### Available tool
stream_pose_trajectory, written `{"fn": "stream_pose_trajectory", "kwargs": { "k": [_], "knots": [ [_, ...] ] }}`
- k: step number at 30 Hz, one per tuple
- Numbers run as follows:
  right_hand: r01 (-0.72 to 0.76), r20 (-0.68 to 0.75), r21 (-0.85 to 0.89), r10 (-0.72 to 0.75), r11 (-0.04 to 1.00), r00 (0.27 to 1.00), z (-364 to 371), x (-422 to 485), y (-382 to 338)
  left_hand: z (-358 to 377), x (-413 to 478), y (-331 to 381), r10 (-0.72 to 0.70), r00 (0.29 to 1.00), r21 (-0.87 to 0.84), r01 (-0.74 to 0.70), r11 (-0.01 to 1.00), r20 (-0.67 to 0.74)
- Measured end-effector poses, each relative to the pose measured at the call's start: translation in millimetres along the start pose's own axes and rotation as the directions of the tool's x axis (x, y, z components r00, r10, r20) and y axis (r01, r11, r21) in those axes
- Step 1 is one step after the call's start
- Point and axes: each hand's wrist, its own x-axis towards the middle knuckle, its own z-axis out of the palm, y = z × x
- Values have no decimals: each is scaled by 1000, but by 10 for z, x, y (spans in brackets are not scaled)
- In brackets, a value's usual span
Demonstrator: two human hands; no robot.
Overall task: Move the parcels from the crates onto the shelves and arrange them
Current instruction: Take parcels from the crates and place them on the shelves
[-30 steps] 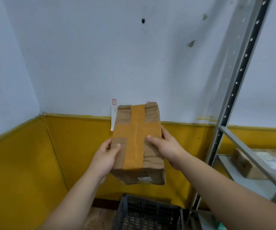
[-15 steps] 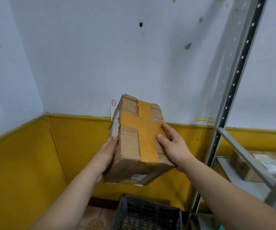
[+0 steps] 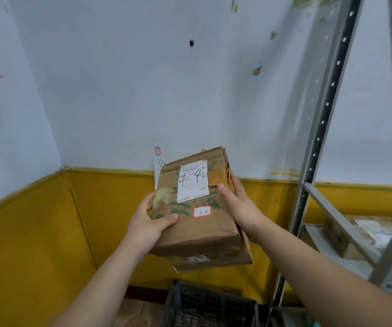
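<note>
Two parcels in view. Parcel 1: a cardboard parcel (image 3: 197, 230) held in mid-air in front of the wall corner, above and clear of the one dark plastic crate (image 3: 204, 305) at the bottom edge. Only the crate's top rim and mesh wall show, so I can't tell what's inside. Both hands are on the parcel: left hand (image 3: 149, 224) grips the left edge, thumb on the top face, and right hand (image 3: 241, 210) grips the right side, thumb on top, fingers along the side. The parcel is tilted, far end higher. There are two stickers on the top face: one white shipping label (image 3: 193, 181) with "1-4" handwritten on it and one small red-bordered sticker (image 3: 202, 211) just below it. A third small sticker sits on the near end face. Parcel 2: a second cardboard parcel (image 3: 339, 237) lies on a shelf (image 3: 317, 241) of the grey metal rack (image 3: 321, 128) on the right, with two uprights visible. One paper note (image 3: 160, 165) on the wall is partly hidden behind the held parcel.
</note>
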Motion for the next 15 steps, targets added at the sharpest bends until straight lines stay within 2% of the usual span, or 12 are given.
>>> {"fn": "stream_pose_trajectory", "kwargs": {
  "k": [2,6,10,15],
  "knots": [
    [-2,12,26,1,1000,1000,-67,-11,57,1,-28,-11,43,999,-34,-42,999,26],
    [48,-62,-40,-51,998,997,-179,-13,176,30,-81,51,121,991,-1,-121,993,64],
    [115,-128,-95,-127,989,984,-267,-56,154,167,-192,98,152,987,63,-155,986,54],
    [193,-187,-152,-220,969,958,-442,-140,135,353,-345,130,201,977,32,-203,979,73]
  ]
}}
